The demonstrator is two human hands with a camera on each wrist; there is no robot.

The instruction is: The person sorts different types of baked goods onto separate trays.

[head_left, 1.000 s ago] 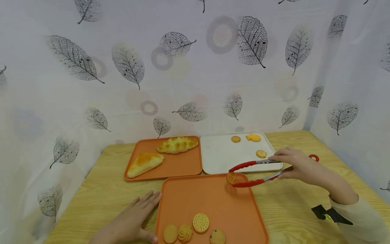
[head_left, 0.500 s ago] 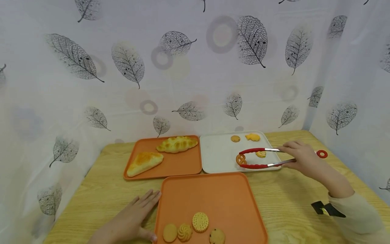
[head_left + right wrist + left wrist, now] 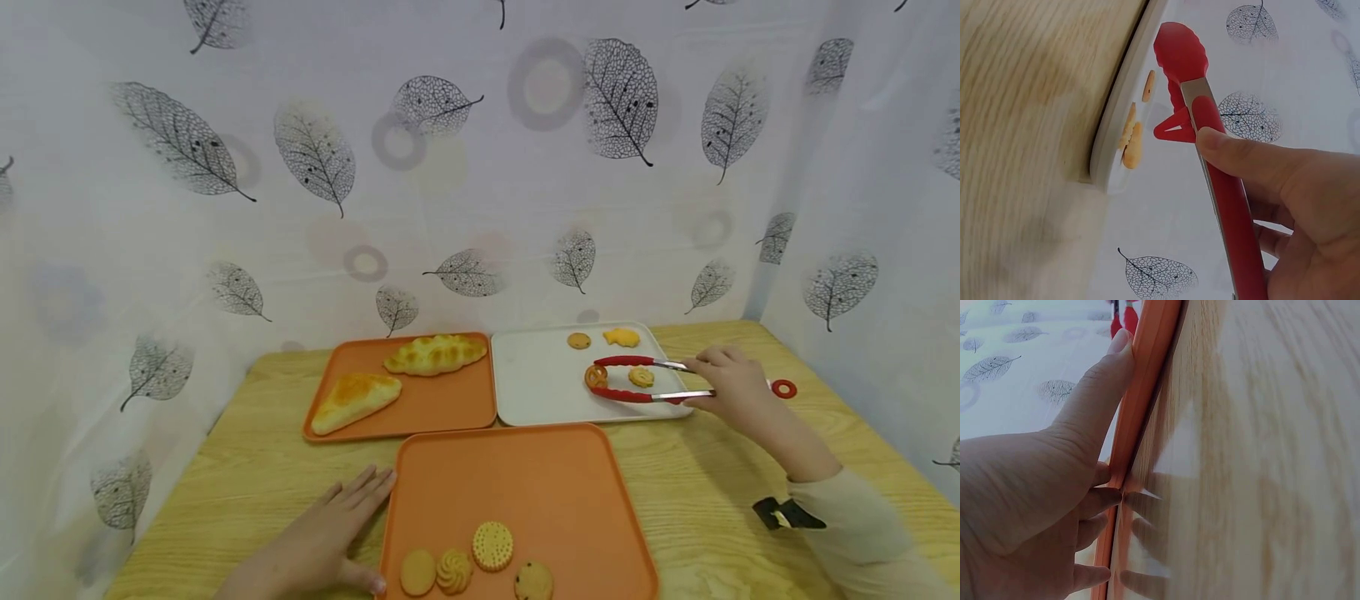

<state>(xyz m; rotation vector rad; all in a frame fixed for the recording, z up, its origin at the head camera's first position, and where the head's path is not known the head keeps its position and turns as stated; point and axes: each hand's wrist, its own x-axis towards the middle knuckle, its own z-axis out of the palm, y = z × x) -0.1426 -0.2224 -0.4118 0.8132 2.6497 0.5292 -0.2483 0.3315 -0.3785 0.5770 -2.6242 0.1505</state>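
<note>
Orange and smooth, the near tray (image 3: 517, 475) lies on the wood-grained counter (image 3: 247, 475) just right of the left hand (image 3: 333, 527), bearing a plain disc-shaped biscuit (image 3: 417, 572), a ridged swirl biscuit (image 3: 454, 572), a dotted biscuit (image 3: 492, 547) with a scalloped edge and a speckled cookie (image 3: 533, 581). Beyond that hand, another orange tray (image 3: 438, 408) carries a glossy triangular pastry (image 3: 356, 402) and a bumpy loaf (image 3: 435, 356). Left of the right hand (image 3: 731, 390), a white tray (image 3: 532, 375) bears a crinkled biscuit (image 3: 641, 377), a small round cookie (image 3: 579, 341) and a fish-shaped cracker (image 3: 622, 337). Pale cloth (image 3: 480, 192) printed with lacy leaves hangs behind.

The brown, looped pretzel (image 3: 596, 377) is left of the right hand, over the white tray, between the red tips of the metal tongs (image 3: 630, 396); I cannot tell whether it touches the tray. The left hand is spread, fingers nearly straight, thumb and fingertips against the near tray's edge, gripping nothing. The right hand curls round the tongs, thumb on one red-covered arm.
</note>
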